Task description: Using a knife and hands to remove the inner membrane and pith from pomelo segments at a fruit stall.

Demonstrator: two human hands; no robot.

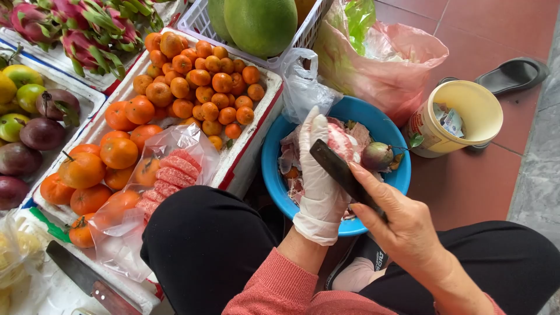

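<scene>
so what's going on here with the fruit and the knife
A person sits over a blue basin of peel scraps. The gloved left hand holds a piece of pink fruit, and the bare right hand holds a dark knife against it. Beside the knee, a clear bag of peeled pink segments lies on a tray of oranges.

Gloved left hand (319, 181) holds pink fruit (340, 140) over blue basin (274, 160); bare right hand (402, 219) grips dark knife (341, 170) against it.
</scene>
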